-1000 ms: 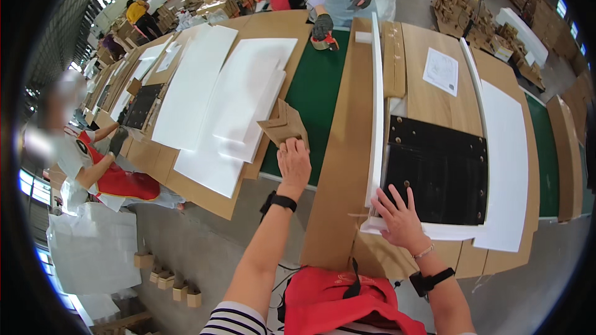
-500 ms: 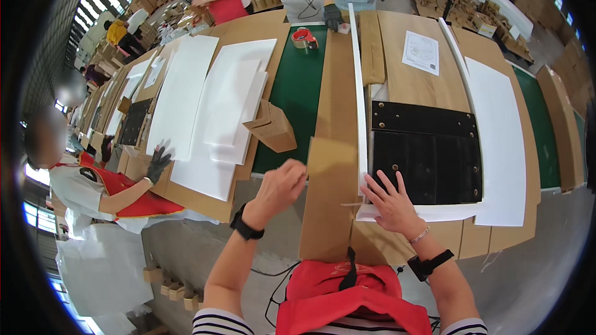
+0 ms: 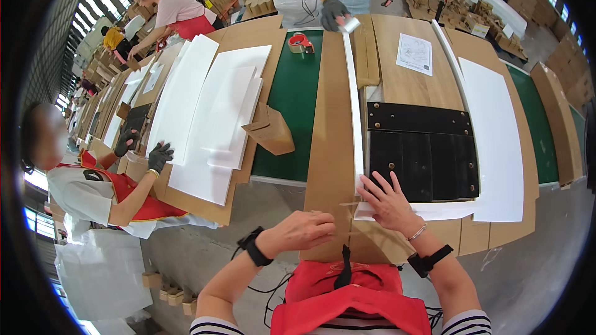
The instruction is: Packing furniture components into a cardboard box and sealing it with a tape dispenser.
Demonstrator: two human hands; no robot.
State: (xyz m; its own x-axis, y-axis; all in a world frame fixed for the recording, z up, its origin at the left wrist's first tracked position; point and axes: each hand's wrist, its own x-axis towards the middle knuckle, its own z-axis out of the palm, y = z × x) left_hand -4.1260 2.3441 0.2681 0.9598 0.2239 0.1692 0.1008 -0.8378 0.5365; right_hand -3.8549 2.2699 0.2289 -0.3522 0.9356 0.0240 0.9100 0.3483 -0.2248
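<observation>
My right hand [image 3: 390, 205] lies spread with its fingers apart. It rests over the corner where a long white foam strip [image 3: 351, 90] meets the white strip [image 3: 442, 211] along the near edge. Its fingertips reach the lower left of a black panel [image 3: 428, 158] with metal fittings. Beside it, my left hand [image 3: 304, 231] hovers over the near left part of the flat cardboard [image 3: 327, 149], fingers pinched together. What they hold, if anything, cannot be made out. A thin clear strip [image 3: 349, 203] juts left from the foam corner.
Wood-grain board [image 3: 422, 28] with a paper sheet lies beyond the black panel, a white board [image 3: 493, 142] to its right. A red tape dispenser [image 3: 300, 43] and folded cardboard [image 3: 271, 130] sit on the left. Co-workers stand at the far edge and left, one gloved hand [image 3: 160, 156] on white boards.
My left hand has come down and right, toward me; the tan piece beside it no longer shows. My right hand stays put. The far co-worker's gloved hand has lifted with a small white piece.
</observation>
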